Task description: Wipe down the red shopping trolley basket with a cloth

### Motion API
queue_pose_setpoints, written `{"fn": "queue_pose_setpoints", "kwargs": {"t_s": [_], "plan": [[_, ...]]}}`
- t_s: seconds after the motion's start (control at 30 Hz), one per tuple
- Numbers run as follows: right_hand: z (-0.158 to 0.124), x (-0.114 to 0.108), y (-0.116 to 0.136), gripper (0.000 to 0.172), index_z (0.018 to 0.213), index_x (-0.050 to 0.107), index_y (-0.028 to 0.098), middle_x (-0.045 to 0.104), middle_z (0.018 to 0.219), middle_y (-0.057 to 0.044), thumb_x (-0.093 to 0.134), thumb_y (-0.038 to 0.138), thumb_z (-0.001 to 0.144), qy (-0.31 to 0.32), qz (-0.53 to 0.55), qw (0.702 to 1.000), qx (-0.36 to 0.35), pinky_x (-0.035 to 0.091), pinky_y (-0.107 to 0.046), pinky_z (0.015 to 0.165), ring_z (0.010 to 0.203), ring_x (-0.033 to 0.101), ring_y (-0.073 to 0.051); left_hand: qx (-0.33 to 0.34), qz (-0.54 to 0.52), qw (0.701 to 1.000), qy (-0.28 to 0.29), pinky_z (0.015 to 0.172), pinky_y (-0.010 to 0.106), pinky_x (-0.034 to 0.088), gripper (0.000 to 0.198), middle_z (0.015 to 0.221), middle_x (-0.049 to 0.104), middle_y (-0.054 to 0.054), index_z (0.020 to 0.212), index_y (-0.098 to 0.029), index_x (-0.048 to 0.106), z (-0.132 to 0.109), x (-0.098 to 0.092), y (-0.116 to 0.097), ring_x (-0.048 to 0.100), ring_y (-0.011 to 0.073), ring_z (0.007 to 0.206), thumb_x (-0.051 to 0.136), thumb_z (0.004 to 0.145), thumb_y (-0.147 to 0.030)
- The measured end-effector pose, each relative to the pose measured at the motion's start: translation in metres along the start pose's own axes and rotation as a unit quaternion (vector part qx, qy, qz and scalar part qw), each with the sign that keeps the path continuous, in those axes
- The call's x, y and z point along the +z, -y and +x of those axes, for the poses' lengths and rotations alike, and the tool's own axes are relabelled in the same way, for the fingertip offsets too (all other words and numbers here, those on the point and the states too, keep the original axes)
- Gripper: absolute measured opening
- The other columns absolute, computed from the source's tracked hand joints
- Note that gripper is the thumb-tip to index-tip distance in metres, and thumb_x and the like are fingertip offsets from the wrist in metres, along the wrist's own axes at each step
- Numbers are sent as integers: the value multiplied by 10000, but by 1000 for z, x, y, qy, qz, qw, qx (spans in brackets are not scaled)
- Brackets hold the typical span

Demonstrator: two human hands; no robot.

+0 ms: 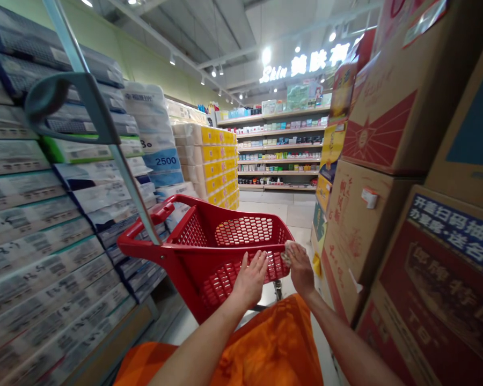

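Note:
A red plastic shopping basket cart (pixel 185 262) with perforated sides stands in front of me, its inside visible from above. My left hand (pixel 250 280) is at its near side, fingers spread and nothing held. At the basket's right corner, my right hand (pixel 301 268) is closed on a crumpled pale cloth (pixel 291 252), which lies against the rim. A metal pole with a grey loop handle (pixel 100 110) rises at the basket's left end, beside the red push handle (pixel 139 229). Orange fabric (pixel 273 343) lies below my arms.
Stacked paper packs (pixel 32 230) line the left side, with yellow-and-white packs (pixel 217 161) behind the cart. Cardboard boxes (pixel 358 214) are piled close on the right. Shelves of small goods (pixel 282 145) stand at the back, beyond a pale floor (pixel 298 214).

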State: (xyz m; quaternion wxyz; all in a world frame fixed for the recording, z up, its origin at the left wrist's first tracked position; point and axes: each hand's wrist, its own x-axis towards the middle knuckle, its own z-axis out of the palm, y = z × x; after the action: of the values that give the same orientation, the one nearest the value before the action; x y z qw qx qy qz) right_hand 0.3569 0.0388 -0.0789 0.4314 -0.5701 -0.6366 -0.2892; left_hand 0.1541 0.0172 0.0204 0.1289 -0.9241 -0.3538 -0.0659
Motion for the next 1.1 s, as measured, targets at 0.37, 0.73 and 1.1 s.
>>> {"fn": "queue_pose_setpoints", "kwargs": {"t_s": [0.37,0.73,1.1], "plan": [[9,-1,-19,408,1182,515,148,468,1279,-86,302,109,836,5,-8,997,75,294,-398,1010,1238,330,-199,-13,29,999,5,1058,506,91,580,1446,167,86,1343,-117,215,-2,0,10,92,211,1331,329,786,-229],[23,-5,-11,428,1163,521,101,446,1281,-131,277,150,814,-16,27,978,206,311,-392,974,1197,372,-221,-185,97,977,-32,1059,508,81,643,1439,187,79,1336,-114,258,-45,-27,77,115,234,1328,391,715,-214],[69,-4,86,428,1163,529,198,447,1302,-56,351,49,803,202,14,979,24,241,-394,989,1227,333,-210,-261,103,960,18,1052,519,52,635,1413,248,124,1314,-57,294,-70,-44,97,151,242,1318,367,699,-196]]}}
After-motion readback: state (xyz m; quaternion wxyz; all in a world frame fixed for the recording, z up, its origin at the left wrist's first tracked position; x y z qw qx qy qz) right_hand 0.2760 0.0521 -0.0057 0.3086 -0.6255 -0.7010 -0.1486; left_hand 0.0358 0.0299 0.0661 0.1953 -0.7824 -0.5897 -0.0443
